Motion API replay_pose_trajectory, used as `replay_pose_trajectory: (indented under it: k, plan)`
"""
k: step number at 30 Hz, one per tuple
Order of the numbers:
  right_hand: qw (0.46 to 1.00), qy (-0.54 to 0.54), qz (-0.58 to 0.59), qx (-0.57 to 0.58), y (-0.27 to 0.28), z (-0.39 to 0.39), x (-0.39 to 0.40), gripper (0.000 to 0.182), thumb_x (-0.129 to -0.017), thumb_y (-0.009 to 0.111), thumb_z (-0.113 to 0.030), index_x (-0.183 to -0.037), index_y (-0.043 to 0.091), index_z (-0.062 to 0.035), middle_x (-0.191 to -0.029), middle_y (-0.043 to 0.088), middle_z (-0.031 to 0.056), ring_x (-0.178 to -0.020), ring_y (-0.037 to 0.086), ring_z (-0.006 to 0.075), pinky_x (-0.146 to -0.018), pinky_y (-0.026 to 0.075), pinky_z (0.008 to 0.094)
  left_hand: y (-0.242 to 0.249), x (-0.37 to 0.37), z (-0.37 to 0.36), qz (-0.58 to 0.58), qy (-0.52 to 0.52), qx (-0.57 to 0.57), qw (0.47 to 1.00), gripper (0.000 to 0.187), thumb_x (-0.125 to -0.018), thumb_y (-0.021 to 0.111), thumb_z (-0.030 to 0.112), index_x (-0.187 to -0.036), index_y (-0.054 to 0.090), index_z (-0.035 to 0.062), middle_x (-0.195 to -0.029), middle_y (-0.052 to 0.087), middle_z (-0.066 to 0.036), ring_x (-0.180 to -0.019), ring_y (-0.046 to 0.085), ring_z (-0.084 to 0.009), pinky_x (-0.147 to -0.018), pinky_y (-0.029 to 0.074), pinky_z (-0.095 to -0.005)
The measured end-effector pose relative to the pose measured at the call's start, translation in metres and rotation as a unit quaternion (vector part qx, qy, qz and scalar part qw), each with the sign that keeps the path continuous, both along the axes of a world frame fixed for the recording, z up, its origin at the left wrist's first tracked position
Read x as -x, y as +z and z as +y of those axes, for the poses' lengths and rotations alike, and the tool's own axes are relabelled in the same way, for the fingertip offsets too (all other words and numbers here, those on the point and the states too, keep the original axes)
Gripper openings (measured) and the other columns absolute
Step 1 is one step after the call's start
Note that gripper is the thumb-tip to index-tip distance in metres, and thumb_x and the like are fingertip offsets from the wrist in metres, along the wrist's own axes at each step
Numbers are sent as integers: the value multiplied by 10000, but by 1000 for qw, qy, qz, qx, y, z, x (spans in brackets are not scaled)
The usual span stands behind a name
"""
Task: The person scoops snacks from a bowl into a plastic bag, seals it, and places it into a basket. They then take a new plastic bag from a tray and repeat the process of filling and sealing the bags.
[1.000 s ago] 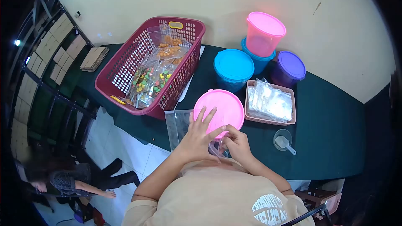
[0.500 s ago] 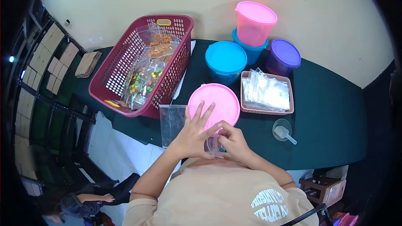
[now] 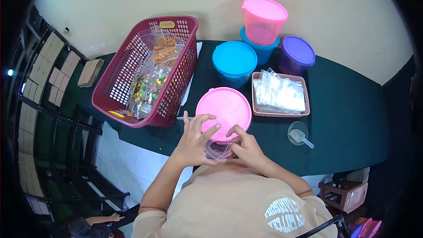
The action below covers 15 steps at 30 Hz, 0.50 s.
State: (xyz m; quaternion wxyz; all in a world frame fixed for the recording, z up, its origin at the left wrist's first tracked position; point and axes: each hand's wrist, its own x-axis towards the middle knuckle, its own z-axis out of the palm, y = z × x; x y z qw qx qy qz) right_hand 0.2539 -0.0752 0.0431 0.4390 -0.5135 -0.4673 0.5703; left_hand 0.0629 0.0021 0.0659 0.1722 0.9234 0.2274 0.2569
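Observation:
In front of my body I hold a clear plastic bag [image 3: 216, 150] in both hands, its mouth bowed into a rounded opening near my shirt. My left hand [image 3: 190, 143] grips the bag from the left with bent fingers; part of the bag is hidden behind it. My right hand [image 3: 247, 148] pinches the bag's edge on the other side. Just beyond my hands stands a tub with a pink lid [image 3: 227, 108], its lid closed and its lower rim partly covered by the bag and my fingers.
A maroon basket [image 3: 100, 99] holds several filled bags. Blue-lidded [image 3: 235, 58] and purple-lidded [image 3: 298, 50] tubs stand behind, with a pink tub [image 3: 265, 21] stacked on another. A small basket [image 3: 282, 115] holds clear bags. Right of it, a scoop [image 3: 299, 136] rests in a cup. A person's arm [image 3: 99, 220] shows lower left.
My left hand's spread fingers have curled in, and the bag's flat end no longer sticks out broadly to the left. The bag's mouth looks rounder. The view has shifted slightly.

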Motion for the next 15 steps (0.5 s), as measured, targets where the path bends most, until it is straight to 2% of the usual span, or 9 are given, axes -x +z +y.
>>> replay_pose_trajectory:
  k: [2, 4, 5, 7, 8, 11, 15]
  plan:
    - [1000, 1, -13, 11, 5, 3, -3, 195, -827, 504, -46, -1021, 483, -42, -638, 597, 110, -567, 617, 187, -573, 487, 318, -5, 0, -2, -5, -4, 10, 1000, 1078, -442, 841, 506, -1369, 324, 311, -1305, 382, -136, -1238, 359, -361, -997, 83, -739]
    - [973, 14, -230, -11, 20, 8, -9, 226, -825, 578, -125, -1027, 496, -65, -699, 625, 127, -606, 635, 249, -591, 492, 349, -9, -3, -6, -23, -41, 40, 998, 1052, -444, 847, 450, -1351, 335, 306, -1303, 377, -136, -1246, 349, -363, -1018, 70, -725]
    - [973, 11, -229, -10, 18, 9, -10, 226, -825, 578, -125, -1027, 496, -65, -699, 625, 127, -606, 635, 249, -591, 492, 349, -9, -5, -8, -22, -44, 41, 998, 1052, -444, 847, 450, -1351, 335, 306, -1303, 377, -136, -1246, 349, -363, -1018, 70, -725]
    - [944, -29, -314, -95, 12, 13, -12, 287, -802, 635, -188, -1043, 514, -88, -776, 643, 131, -684, 644, 297, -615, 494, 381, -8, -9, -13, -15, -57, 52, 997, 1023, -450, 846, 415, -1336, 347, 300, -1300, 377, -140, -1249, 345, -370, -1040, 71, -703]
    - [943, -18, -320, -89, 17, 14, -13, 291, -794, 641, -170, -1048, 521, -95, -820, 654, 118, -738, 648, 313, -625, 495, 397, -8, -9, -13, -7, -59, 49, 997, 1054, -442, 846, 428, -1338, 304, 309, -1308, 369, -152, -1243, 365, -388, -1033, 51, -711]
    - [928, -22, -341, -148, 12, 16, -13, 283, -797, 638, -153, -1051, 524, -103, -824, 655, 115, -727, 647, 306, -620, 494, 396, -6, -11, -11, -1, -57, 53, 997, 1060, -451, 846, 428, -1349, 294, 317, -1315, 362, -155, -1250, 356, -386, -1031, 56, -713]
    - [922, -23, -347, -172, 12, 20, -13, 252, -808, 627, -141, -1041, 535, -112, -793, 651, 118, -707, 645, 300, -607, 490, 399, -6, -12, -12, 5, -64, 44, 997, 1063, -465, 844, 433, -1362, 283, 328, -1320, 356, -156, -1257, 346, -387, -1029, 61, -715]
